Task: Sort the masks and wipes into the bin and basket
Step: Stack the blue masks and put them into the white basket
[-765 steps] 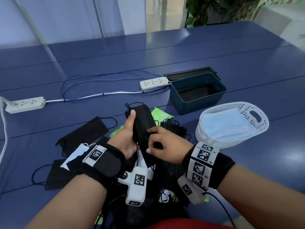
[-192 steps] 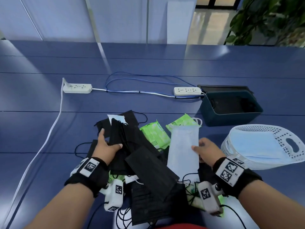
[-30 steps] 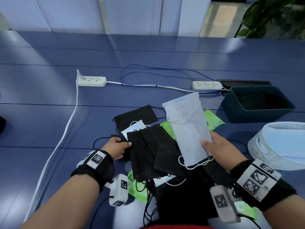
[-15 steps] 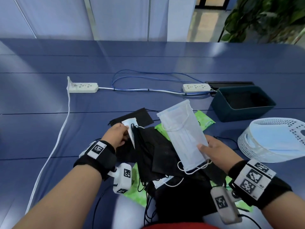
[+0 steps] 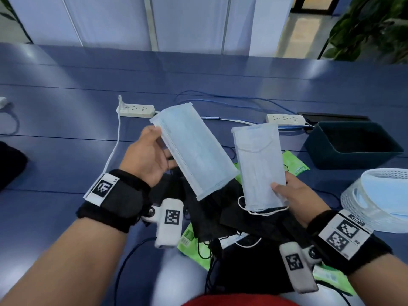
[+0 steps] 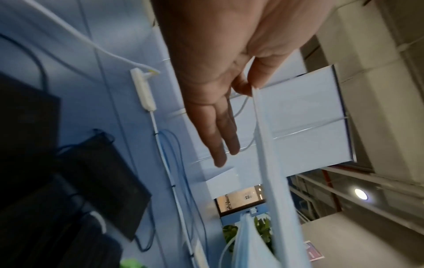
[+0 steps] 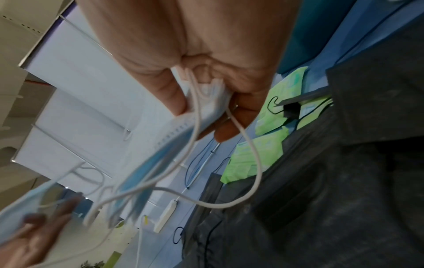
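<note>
My left hand (image 5: 162, 146) holds up a light blue mask (image 5: 192, 149) above the pile, thumb and forefinger pinching its long edge (image 6: 250, 88) while the other fingers lie straight. My right hand (image 5: 280, 188) pinches the lower end of a second light blue mask (image 5: 258, 166), its ear loops dangling (image 7: 229, 204). Below lies a heap of black masks (image 5: 231, 208) with green wipe packets (image 5: 293, 162) among them. The teal bin (image 5: 353, 155) stands at the right. In front of it the white perforated basket (image 5: 353, 206) holds a blue mask.
Two white power strips (image 5: 136, 110) (image 5: 284, 119) with white and blue cables lie across the blue table behind the pile. A dark lid (image 5: 331, 117) lies behind the bin. A potted plant (image 5: 371, 29) stands at the far right.
My left hand has pulled a blue mask out of the pile and raised it beside the one in my right hand. The right hand keeps its mask.
</note>
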`<move>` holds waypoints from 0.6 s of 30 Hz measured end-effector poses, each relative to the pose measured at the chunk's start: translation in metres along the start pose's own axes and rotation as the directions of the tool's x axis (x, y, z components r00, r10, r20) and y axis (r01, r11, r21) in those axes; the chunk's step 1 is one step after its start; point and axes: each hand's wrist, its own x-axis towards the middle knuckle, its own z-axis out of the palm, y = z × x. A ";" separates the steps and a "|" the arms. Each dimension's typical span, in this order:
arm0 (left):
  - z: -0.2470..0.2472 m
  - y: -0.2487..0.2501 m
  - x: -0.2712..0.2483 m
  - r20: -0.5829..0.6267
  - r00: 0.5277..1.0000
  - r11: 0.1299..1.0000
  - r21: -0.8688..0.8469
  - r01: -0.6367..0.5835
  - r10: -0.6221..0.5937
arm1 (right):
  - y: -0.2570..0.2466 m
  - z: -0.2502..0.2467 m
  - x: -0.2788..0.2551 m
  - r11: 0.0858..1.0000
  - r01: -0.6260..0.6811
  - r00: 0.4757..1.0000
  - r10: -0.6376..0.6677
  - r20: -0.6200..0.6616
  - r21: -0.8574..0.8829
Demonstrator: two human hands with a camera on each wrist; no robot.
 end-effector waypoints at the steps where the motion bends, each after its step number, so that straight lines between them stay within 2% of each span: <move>1: -0.004 -0.008 0.002 -0.010 0.999 0.998 -0.036 0.050 -0.051 | -0.004 0.003 0.001 0.999 0.005 1.000 -0.005 0.002 0.037; 5: -0.015 -0.043 0.002 -0.042 0.959 0.951 -0.147 0.271 -0.280 | -0.016 0.009 0.001 0.992 0.009 0.999 -0.015 0.043 0.128; 7: -0.015 -0.057 0.000 -0.056 0.941 0.931 -0.175 0.321 -0.335 | -0.022 0.015 0.001 0.994 0.010 0.996 -0.019 0.085 0.106; 14: -0.023 -0.065 -0.004 -0.156 0.929 0.931 -0.211 0.299 -0.334 | -0.033 0.029 0.002 0.996 0.046 0.985 -0.058 0.161 0.076; 18: -0.038 -0.052 0.001 -0.245 0.927 0.945 -0.231 0.230 -0.286 | -0.040 0.014 0.012 0.996 0.086 0.989 -0.085 0.123 -0.007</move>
